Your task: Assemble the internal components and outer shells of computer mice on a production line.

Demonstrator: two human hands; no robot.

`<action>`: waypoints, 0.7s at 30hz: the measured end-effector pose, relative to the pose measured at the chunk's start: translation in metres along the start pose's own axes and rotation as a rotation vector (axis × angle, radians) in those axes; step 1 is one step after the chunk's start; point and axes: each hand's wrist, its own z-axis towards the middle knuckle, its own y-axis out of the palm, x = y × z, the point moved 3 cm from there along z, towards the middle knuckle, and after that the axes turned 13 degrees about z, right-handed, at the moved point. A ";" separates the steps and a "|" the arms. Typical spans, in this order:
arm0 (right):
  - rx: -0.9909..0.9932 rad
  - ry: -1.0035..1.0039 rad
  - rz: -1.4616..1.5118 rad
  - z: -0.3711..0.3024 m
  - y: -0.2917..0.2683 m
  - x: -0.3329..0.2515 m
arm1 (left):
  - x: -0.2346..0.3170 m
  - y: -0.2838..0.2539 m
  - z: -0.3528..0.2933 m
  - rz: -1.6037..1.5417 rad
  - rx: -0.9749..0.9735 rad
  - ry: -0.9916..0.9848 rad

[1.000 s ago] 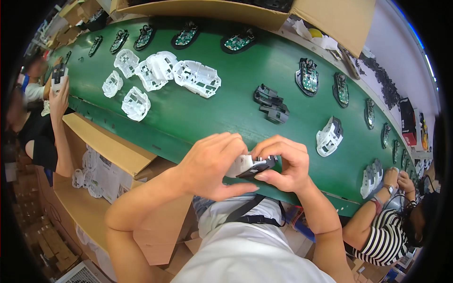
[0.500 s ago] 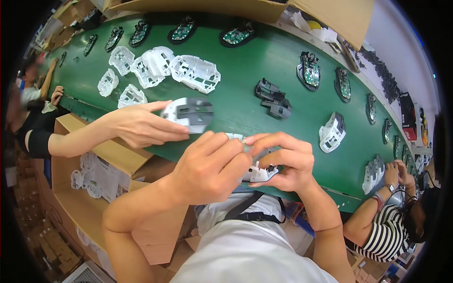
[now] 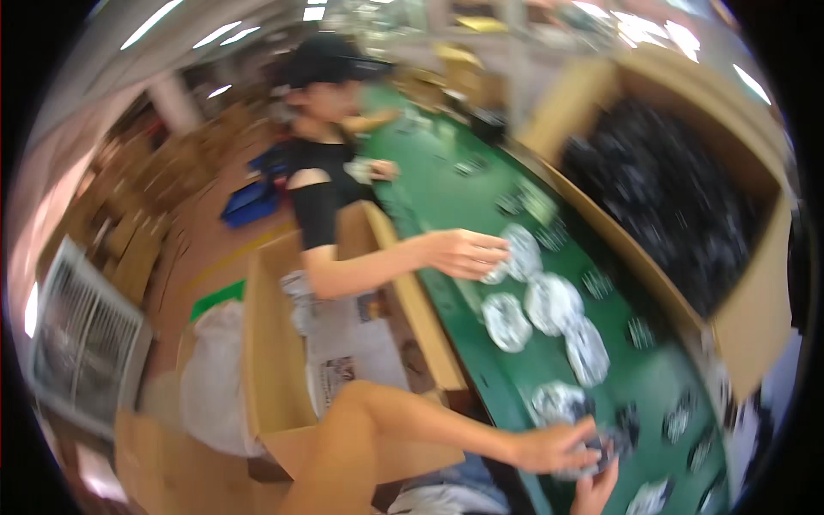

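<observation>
Both my hands are low in the right half of the head view, blurred by motion. My left hand (image 3: pixel 554 448) has its fingers over a grey-and-white computer mouse shell (image 3: pixel 590 448), thumb side toward the table's far side. From below, my right hand (image 3: pixel 597 491) holds the same shell; only part of that hand shows. Just beyond lie a white mouse shell (image 3: pixel 554 399) and a dark plastic part (image 3: pixel 629 419). Which small parts sit inside the held shell cannot be made out.
Several white shells (image 3: pixel 554 302) lie on the green table (image 3: pixel 446 300); a co-worker's hand (image 3: pixel 468 254) reaches to them. Circuit-board assemblies (image 3: pixel 678 421) line the far side. A carton of black parts (image 3: pixel 669 197) stands beyond. An open carton (image 3: pixel 257 369) sits at the table's near edge.
The view has swung left, bringing the co-worker and cartons into sight. My hands are now at lower right. The co-worker's hand has gone from a grey-topped mouse shell to the white shells.
</observation>
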 end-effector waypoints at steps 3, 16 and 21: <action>-0.031 0.205 -0.056 0.007 0.018 -0.026 | -0.024 0.019 0.001 -0.042 -0.062 -0.016; 0.037 0.393 0.000 0.014 0.036 -0.035 | 0.020 -0.005 -0.017 0.778 0.473 0.602; 0.016 0.388 -0.041 0.015 0.040 -0.036 | 0.002 0.006 -0.007 0.323 -0.030 0.197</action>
